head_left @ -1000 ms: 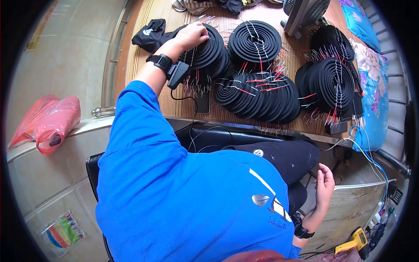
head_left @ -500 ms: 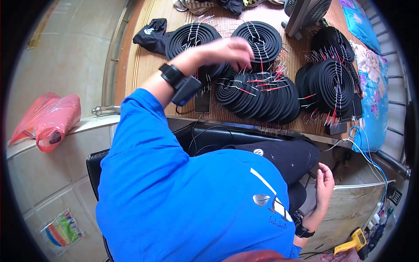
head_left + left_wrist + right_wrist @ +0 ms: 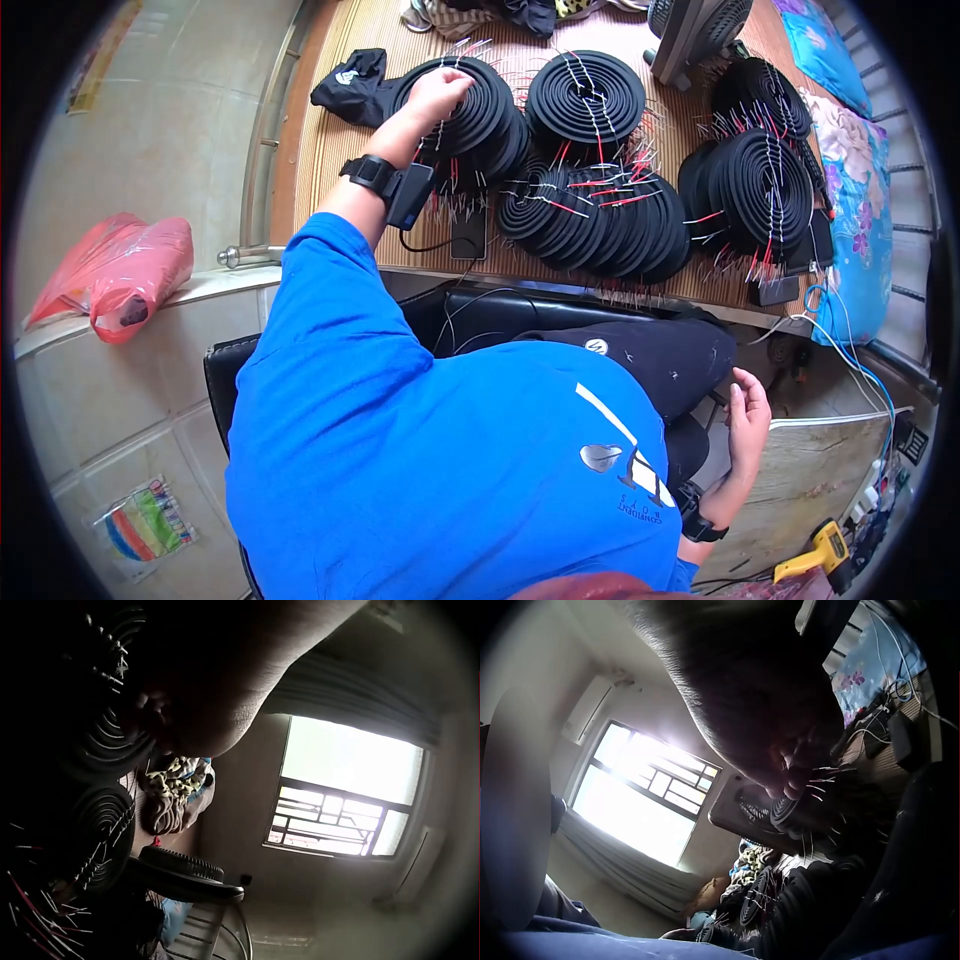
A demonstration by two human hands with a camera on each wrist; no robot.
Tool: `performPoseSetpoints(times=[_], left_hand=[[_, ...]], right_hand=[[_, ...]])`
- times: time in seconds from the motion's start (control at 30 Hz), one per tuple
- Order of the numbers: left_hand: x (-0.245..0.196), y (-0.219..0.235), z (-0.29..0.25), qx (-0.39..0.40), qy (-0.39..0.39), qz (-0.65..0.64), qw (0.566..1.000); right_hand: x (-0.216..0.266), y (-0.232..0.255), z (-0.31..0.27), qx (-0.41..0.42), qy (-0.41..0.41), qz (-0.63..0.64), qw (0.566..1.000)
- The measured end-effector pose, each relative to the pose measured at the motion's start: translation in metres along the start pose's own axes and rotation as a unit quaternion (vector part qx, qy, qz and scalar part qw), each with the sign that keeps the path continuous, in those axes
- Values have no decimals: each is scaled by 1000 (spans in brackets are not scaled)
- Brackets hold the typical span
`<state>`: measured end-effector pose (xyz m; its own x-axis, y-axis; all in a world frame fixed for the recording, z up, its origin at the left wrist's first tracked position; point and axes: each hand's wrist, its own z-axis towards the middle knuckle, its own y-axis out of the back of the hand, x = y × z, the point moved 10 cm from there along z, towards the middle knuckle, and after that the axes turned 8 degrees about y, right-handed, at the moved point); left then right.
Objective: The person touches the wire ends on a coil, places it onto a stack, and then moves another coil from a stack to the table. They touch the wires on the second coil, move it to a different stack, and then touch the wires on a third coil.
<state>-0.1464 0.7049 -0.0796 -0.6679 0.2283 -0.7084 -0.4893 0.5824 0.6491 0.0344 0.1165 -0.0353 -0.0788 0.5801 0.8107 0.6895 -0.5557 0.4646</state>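
Note:
My left hand (image 3: 440,95) is over the left stack of rolled black strips (image 3: 500,125), its fingers bent down at the white wires that cross the top roll. In the left wrist view the hand (image 3: 206,712) is dark, and I cannot tell whether it pinches a wire. Another spiral roll (image 3: 615,125) lies right of that stack. Nearer me a row of rolls (image 3: 610,235) leans over sideways, red and white wire ends sticking out. More rolls (image 3: 735,195) stand at the right. My right hand (image 3: 748,425) hangs beside my knee, fingers loosely bent, holding nothing.
A grey fan (image 3: 695,40) stands at the back, near heaped clothes (image 3: 480,15). A black cloth bag (image 3: 350,90) lies at the table's left. A dark phone-like slab (image 3: 470,240) is near the front edge. Cables (image 3: 850,365) hang at the right, above a yellow tool (image 3: 815,550).
My left hand left the left stack, swung right toward the second roll, and is now back over the left stack. The right hand has stayed beside my knee.

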Motion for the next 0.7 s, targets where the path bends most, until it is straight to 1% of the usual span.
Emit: performPoseSetpoints(times=[0.03,0.07,0.1,0.13,0.2,0.27,0.33,0.37,0.4,0.43,0.47,0.53,0.57,0.6,0.63,0.67,0.7], left_hand=[[3,-4,-6,38,40,-82,995],[3,-8,-13,74,79,-163,981],[2,-13,-22,110,117,-243,957],[-7,-15,-31,110,119,-244,956],[-55,-59,-65,285,62,-271,917],[-91,-107,-100,406,66,-314,856],[-129,-164,-134,490,27,-277,826],[-153,-192,-160,550,25,-285,784],[-182,-222,-187,631,-37,-297,716],[-207,-246,-212,654,-67,-299,691],[-232,-265,-236,688,-89,-329,641],[-270,-290,-281,741,-122,-331,571],[-280,-301,-295,742,-123,-331,570],[-289,-308,-311,765,-100,-359,526],[-294,-309,-320,785,-75,-386,480],[-292,-309,-320,785,-73,-386,480],[-287,-314,-314,766,-81,-374,516]], right_hand=[[0,1,-1,1,0,-5,1000],[-1,1,0,1,-1,-5,1000],[-2,1,0,5,-3,-1,1000],[-4,0,0,9,-6,3,1000],[-5,-2,0,15,-10,5,1000],[-3,-11,5,24,4,17,1000],[10,-23,15,31,14,21,999],[39,-32,19,-5,82,38,996],[67,-39,20,-41,148,55,987],[87,-37,16,-78,214,72,971],[85,-36,16,-80,215,69,971],[75,-41,18,-40,211,88,973],[71,-42,19,-20,209,98,973],[70,-37,18,-20,209,98,973],[54,-33,17,-22,136,88,987],[37,-27,12,-23,61,78,995],[19,-21,4,-25,-14,68,997]])
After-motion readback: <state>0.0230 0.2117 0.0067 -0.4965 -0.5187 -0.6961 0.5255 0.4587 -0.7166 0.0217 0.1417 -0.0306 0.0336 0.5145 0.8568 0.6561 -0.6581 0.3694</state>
